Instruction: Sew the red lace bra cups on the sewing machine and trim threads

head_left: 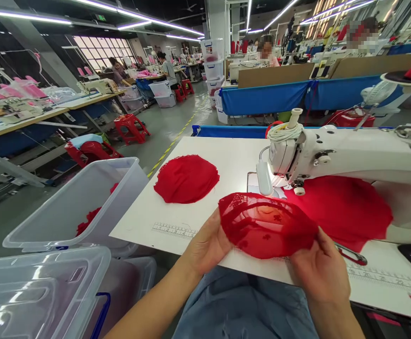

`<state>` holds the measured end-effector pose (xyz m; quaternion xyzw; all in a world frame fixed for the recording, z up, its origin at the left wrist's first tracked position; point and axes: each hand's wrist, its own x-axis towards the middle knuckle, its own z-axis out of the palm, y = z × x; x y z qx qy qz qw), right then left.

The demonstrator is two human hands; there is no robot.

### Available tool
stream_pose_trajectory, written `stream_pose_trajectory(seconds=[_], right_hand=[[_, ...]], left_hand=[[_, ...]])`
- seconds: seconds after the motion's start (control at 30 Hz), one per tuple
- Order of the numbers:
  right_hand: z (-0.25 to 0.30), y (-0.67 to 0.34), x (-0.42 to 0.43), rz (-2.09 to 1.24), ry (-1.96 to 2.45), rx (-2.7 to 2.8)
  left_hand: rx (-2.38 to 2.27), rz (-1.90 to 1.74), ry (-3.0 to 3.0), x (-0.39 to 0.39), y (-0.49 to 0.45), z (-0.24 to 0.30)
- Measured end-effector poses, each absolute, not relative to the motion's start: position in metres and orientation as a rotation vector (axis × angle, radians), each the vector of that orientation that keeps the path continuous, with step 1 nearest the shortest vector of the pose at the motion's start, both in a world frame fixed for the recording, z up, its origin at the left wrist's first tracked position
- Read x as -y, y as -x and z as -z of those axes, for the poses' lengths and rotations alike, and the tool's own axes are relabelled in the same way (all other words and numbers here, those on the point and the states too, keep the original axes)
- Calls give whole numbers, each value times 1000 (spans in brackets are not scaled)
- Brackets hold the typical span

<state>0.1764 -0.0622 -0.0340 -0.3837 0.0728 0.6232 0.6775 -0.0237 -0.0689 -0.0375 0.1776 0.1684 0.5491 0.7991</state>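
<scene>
I hold a round piece of sheer red lace fabric point(265, 225) just above the near edge of the white sewing table point(234, 160). My left hand point(207, 245) grips its left edge, thumb on top. Its right lower edge is pinched by my right hand point(320, 268). A stack of red round fabric pieces point(186, 179) lies on the table to the left. More red fabric point(343, 207) is spread under the arm of the white sewing machine point(350, 155), whose needle area sits just behind the held piece.
A clear plastic bin point(81, 202) with red pieces stands left of the table, and a lidded bin point(39, 287) sits nearer. Small scissors point(350, 254) lie by my right hand. Red stools, blue-skirted tables and other workers fill the hall beyond.
</scene>
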Motion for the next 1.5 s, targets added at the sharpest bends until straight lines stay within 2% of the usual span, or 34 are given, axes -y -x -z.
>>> stream_pose_trajectory(seconds=[0.13, 0.37, 0.6, 0.77, 1.1, 1.37, 1.5], right_hand=[[35, -180, 69, -1348, 914, -81], [54, -200, 91, -1451, 1060, 49], [59, -201, 126, -1899, 990, 518], [44, -182, 127, -1796, 1046, 532], [66, -173, 148, -1925, 1039, 287], [65, -166, 131, -1596, 1054, 371], [67, -170, 129, -1589, 1059, 386]], left_hand=[[-605, -1168, -508, 65, 14, 27], [-704, -978, -658, 51, 12, 22], [-777, -848, -900, 40, 17, 29], [-774, -854, -953, 34, 17, 30], [-815, -665, -923, 28, 23, 15], [-862, -731, -637, 20, 24, 26], [-810, -795, -532, 19, 20, 32]])
